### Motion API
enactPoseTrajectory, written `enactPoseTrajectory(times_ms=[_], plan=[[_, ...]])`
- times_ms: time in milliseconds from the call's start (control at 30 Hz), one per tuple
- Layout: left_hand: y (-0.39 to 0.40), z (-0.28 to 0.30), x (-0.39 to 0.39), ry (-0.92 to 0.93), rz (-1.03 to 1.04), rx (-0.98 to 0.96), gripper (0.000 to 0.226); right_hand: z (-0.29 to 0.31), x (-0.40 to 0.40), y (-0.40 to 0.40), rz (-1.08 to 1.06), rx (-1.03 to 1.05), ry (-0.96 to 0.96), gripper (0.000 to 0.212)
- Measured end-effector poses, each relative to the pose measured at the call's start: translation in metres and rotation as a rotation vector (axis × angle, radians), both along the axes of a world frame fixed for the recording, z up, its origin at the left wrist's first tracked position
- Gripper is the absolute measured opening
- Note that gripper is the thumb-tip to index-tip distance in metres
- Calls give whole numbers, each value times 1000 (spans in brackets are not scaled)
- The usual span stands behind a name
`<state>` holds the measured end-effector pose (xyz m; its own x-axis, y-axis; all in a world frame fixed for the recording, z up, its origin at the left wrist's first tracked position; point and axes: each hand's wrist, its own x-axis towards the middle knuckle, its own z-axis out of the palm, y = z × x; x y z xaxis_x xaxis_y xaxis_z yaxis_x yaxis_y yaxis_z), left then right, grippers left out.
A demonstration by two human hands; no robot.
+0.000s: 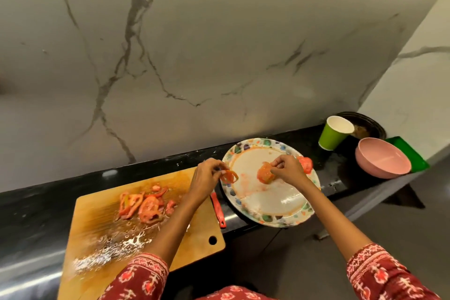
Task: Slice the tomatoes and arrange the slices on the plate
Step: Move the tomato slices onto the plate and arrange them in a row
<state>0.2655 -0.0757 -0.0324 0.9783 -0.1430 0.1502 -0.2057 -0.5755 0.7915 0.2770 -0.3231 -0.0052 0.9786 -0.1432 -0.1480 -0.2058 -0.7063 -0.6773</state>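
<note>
black counter (pixel 36 204) holds a wet cutting board (pixel 97 231) and plate (pixel 246 197); left hand (pixel 205 175) pinches a tomato ring (pixel 229 176), right hand (pixel 287 169) pinches a tomato slice (pixel 264 174) over it

Red sleeves (pixel 379 273) with white and orange print, forearms bare

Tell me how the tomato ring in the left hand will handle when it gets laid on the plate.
The ring is probably floppy: it hangs hollow from the left hand. Likely slippery, since juice smears the plate. It may tear, being thin.
</note>
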Motion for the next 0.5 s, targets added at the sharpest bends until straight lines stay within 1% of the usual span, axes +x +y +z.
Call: enactPoseTrajectory(times_ms=[67, 233, 300, 400, 500], plan=[[-13, 1, 4, 10, -32, 0, 15, -2, 5, -9, 5, -18, 15, 15], [-35, -2, 13, 29, -65, 23, 15, -8, 20, -6, 65, -65, 85, 19], [-42, -5, 16, 55, -79, 51, 15, -12, 24, -4, 84, -106, 95, 16], [-51, -9, 19, 78, -87, 81, 14, -20, 25, -5, 87, -180, 41, 7], [-61, -11, 23, 79, -107, 129, 14, -23, 25, -12, 60, -163, -29, 4]])
